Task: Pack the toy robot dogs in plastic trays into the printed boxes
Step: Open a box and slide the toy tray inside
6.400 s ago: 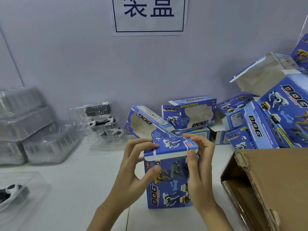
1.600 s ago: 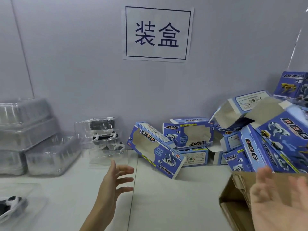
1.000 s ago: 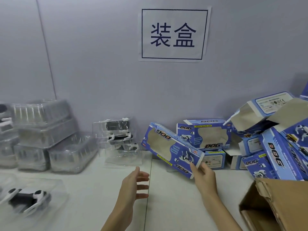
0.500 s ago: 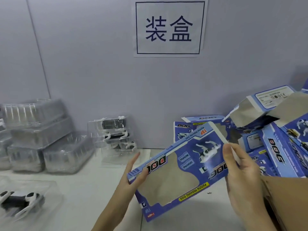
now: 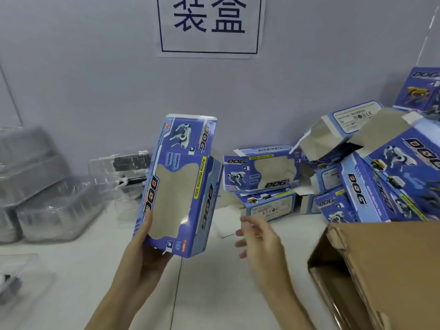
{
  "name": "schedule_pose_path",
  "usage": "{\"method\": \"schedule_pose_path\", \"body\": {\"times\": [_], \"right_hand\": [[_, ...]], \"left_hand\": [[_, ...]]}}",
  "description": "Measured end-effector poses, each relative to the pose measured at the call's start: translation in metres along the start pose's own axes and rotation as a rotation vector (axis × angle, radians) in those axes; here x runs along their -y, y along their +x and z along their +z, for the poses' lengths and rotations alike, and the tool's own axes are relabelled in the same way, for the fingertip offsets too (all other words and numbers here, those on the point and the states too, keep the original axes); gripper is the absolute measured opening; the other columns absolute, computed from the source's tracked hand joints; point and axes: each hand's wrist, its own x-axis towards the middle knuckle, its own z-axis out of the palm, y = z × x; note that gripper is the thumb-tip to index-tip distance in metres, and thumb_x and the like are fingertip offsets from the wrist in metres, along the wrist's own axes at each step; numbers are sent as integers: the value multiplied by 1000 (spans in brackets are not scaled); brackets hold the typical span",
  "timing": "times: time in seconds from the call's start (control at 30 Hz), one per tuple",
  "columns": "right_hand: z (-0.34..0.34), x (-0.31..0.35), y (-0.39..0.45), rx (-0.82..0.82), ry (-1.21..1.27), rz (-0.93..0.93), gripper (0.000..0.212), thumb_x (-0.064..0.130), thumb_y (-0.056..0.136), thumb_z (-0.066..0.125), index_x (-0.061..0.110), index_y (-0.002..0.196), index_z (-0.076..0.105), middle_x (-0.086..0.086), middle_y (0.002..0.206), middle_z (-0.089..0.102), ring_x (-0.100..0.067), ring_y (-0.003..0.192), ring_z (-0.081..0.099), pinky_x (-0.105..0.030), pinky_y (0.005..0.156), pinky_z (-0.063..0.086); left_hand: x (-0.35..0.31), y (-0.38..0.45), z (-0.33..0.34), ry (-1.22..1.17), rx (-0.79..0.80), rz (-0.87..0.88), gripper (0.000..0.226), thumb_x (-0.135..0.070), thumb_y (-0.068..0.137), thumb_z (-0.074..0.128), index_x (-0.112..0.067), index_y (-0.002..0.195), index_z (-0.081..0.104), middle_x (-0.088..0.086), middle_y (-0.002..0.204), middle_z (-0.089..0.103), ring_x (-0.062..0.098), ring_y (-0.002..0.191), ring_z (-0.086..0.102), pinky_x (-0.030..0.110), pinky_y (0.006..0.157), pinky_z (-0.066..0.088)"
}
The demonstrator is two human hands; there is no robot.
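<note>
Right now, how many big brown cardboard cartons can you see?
1. The brown carton sits open at the lower right, in front of the pile of blue boxes. Others may lie out of view.

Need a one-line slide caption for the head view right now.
Left hand holds an empty windowed blue box upright; right hand open beside it, near the cardboard carton.

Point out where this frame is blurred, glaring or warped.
Head view: the right hand is smeared by motion blur; the printed box in the left hand reads fairly sharp, with a small glint low on its window; the clear trays at left are soft; wide-angle bending bows the edges; lighting is even and flat.
</note>
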Motion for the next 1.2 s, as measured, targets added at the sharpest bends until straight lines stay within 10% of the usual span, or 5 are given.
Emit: {"method": "schedule_pose_path", "body": {"times": [0.13,0.33,0.47,0.77,1.2], "right_hand": [[45,-4,-34,285,21,-36,84,89,77,54,51,149,33,22,134,60,5,121,58,-14,88,54],[21,-17,-13,350,88,-26,64,19,99,70,47,147,36,17,125,67,-6,121,63,-27,89,60],[4,-23,7,404,65,80,64,1,100,62,35,150,40,11,127,66,-3,116,66,-35,98,58],[-1,-41,16,377,-133,89,70,11,92,76,32,146,37,12,135,63,9,112,64,-5,80,51],[-32,-16,24,534,-238,150,107,74,37,91,29,123,46,2,117,67,-5,95,73,-25,83,60]], "left_hand": [[8,5,-9,105,61,-14,60,-51,89,73,-25,141,61,9,138,69,29,123,69,50,95,59],[1,4,-12,575,190,57,32,-47,86,68,-40,115,79,-4,126,76,14,114,73,40,99,49],[5,2,-11,791,285,84,50,-40,93,71,-47,140,56,-9,129,73,15,118,71,26,87,60],[34,-3,-12,1033,420,135,64,-34,102,67,-39,155,31,-25,145,58,3,136,54,26,108,49],[35,5,-12,964,268,276,67,-45,89,74,-49,147,39,-22,131,66,13,120,67,29,98,55]]}}
